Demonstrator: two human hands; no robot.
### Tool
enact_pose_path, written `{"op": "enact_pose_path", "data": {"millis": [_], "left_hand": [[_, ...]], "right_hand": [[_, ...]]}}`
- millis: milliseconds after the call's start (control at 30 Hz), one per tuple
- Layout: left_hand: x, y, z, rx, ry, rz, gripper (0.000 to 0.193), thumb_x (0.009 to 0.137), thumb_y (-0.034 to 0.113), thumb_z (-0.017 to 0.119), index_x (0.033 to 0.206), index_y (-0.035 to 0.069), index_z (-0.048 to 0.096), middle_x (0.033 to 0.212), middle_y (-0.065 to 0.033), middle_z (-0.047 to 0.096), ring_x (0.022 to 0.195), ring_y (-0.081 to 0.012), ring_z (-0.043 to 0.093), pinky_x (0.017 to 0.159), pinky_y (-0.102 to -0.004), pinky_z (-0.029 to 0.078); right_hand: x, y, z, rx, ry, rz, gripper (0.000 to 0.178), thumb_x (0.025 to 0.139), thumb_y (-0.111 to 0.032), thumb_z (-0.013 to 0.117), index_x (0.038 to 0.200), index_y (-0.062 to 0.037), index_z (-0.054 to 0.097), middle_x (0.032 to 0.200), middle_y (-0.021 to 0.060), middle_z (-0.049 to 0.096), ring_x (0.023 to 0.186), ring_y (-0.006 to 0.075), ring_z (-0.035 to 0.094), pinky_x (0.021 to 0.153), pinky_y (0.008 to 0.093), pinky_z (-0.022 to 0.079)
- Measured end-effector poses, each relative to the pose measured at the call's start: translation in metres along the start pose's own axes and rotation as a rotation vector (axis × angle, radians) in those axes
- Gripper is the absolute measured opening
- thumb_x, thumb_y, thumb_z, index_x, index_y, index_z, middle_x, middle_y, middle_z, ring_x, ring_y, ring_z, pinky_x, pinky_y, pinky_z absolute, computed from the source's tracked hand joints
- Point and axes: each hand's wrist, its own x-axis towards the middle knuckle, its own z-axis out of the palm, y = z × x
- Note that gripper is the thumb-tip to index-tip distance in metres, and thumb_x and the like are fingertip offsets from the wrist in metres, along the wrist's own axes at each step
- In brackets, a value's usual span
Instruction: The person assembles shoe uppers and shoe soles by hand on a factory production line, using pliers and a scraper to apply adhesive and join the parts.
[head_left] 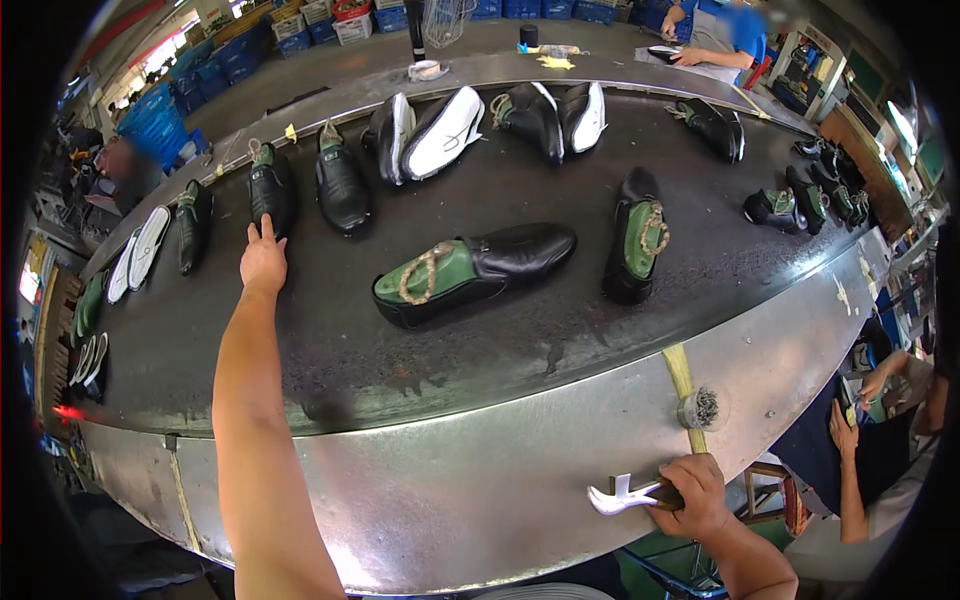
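Apparent pick-up step: left hand point(264, 266), fingers extended, at black shoe point(268, 185); right hand point(697, 495) clenches hammer point(625, 496); grasping calls for curled left fingers.

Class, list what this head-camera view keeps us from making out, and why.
All in the head view:
Hammer: most of its handle is covered by the right hand.
Black shoe: part of its toe is hidden by the left hand.
Small round tub: contents too small to identify.
Far-right shoes: small, overlapping, uncountable.

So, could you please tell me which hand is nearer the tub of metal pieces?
Right hand, holding a hammer on the near side of the tub; the left hand is far leftward, by a black shoe.
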Motion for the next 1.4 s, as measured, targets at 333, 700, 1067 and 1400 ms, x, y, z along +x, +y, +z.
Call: {"op": "enact_pose_path", "data": {"millis": [333, 700, 1067, 1400], "left_hand": [[-0.045, 0.017, -0.050, -0.087, 0.481, 0.220, 0.063, 0.088, 0.033, 0.068, 0.140, 0.003, 0.047, 0.151, -0.0223, 0.038, 0.144, -0.0392, 0.030, 0.112, -0.0576, 0.025], [-0.025, 0.137, 0.012, -0.267, 0.039, 0.191, 0.081, 0.094, 0.047, 0.062, 0.150, -0.002, 0.031, 0.158, -0.0264, 0.026, 0.146, -0.0432, 0.028, 0.117, -0.0469, 0.033], [-0.023, 0.017, -0.028, -0.396, -0.014, -0.304, 0.077, 0.085, 0.068, 0.060, 0.127, 0.003, 0.067, 0.157, -0.0299, 0.027, 0.151, -0.0444, 0.009, 0.114, -0.0574, 0.031], [-0.061, 0.000, -0.053, -0.320, -0.187, -0.227, 0.068, 0.092, 0.056, 0.057, 0.121, -0.005, 0.067, 0.156, -0.0328, 0.027, 0.132, -0.0399, 0.051, 0.109, -0.0438, 0.042]], "right_hand": [[0.001, -0.003, 0.006, 0.010, 0.033, 0.012, 0.053, 0.060, -0.017, 0.082, 0.106, -0.0025, 0.062, 0.093, 0.0120, 0.060, 0.079, 0.0317, 0.060, 0.072, 0.0417, 0.049], [-0.007, -0.009, 0.013, 0.022, 0.008, 0.030, 0.055, 0.058, -0.016, 0.083, 0.106, -0.0019, 0.060, 0.098, 0.0148, 0.061, 0.083, 0.0339, 0.060, 0.074, 0.0437, 0.048], [-0.002, -0.015, 0.015, 0.027, 0.035, 0.014, 0.056, 0.058, -0.014, 0.081, 0.108, -0.0019, 0.059, 0.098, 0.0153, 0.060, 0.081, 0.0335, 0.059, 0.071, 0.0433, 0.048], [-0.005, -0.023, 0.020, 0.037, 0.060, 0.040, 0.054, 0.061, -0.014, 0.081, 0.109, -0.0012, 0.061, 0.104, 0.0169, 0.061, 0.091, 0.0377, 0.059, 0.080, 0.0464, 0.049]]}}
